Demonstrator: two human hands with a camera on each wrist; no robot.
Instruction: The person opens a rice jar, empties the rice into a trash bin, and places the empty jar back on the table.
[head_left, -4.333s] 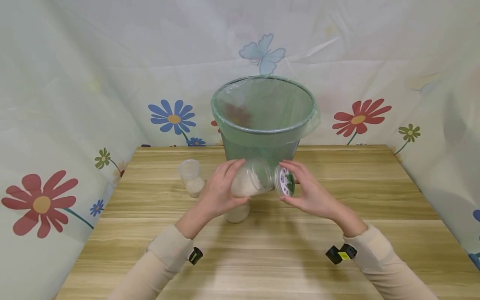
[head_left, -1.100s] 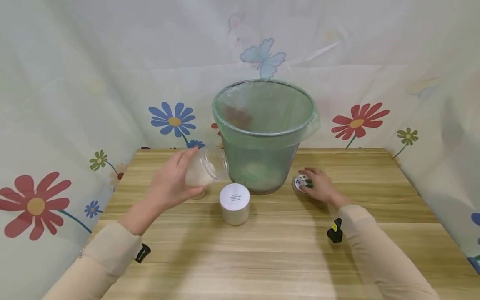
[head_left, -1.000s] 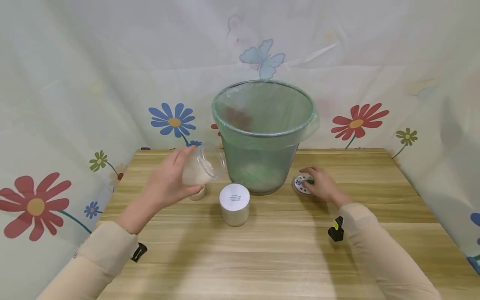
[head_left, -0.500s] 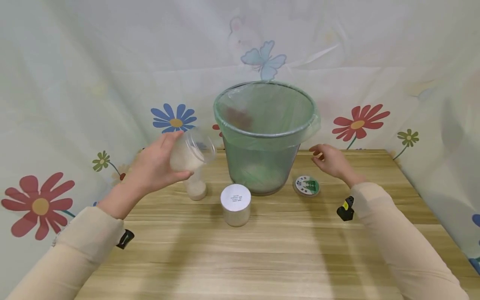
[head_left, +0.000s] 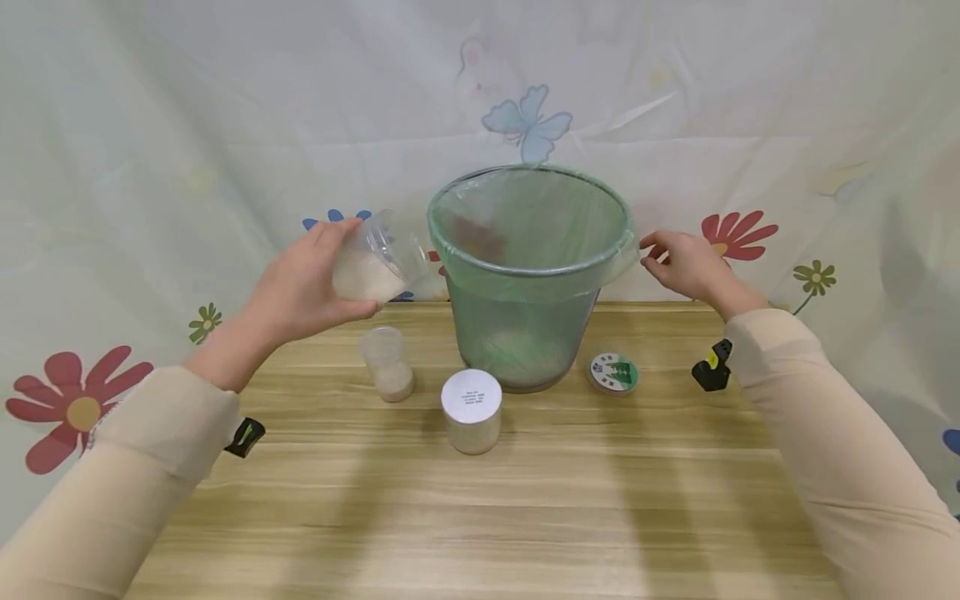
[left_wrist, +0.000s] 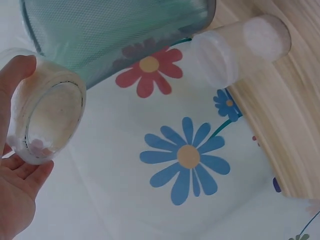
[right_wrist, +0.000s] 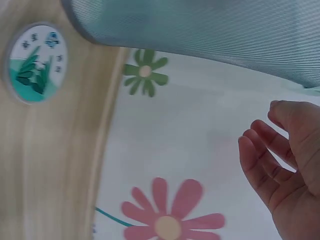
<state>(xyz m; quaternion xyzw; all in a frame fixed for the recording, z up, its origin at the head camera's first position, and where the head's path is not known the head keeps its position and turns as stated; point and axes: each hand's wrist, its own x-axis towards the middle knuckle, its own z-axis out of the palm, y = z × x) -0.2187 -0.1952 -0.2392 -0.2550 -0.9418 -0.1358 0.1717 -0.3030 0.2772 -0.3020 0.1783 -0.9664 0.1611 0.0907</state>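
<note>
My left hand (head_left: 296,279) grips a clear plastic jar (head_left: 367,271) partly filled with white grainy contents. Raised above the table, the jar tilts with its open mouth toward a mesh bin (head_left: 517,333) lined with a thin green bag (head_left: 534,282). The left wrist view shows the jar's round base (left_wrist: 55,120) between thumb and fingers. At the bin's right rim, my right hand (head_left: 686,265) has loosely bent fingers and holds nothing; whether it touches the bag is unclear. The jar's lid (head_left: 613,372), printed green and white, lies on the table right of the bin.
A small clear container (head_left: 388,367) with white contents stands left of the bin. In front of the bin is a jar with a white labelled top (head_left: 471,404). A flower-printed sheet (head_left: 247,167) hangs behind the wooden table (head_left: 480,517).
My right hand set the lid on the table, let go and rose to the bin's right rim. My left hand lifted the jar, moving it left and then up beside the bin.
</note>
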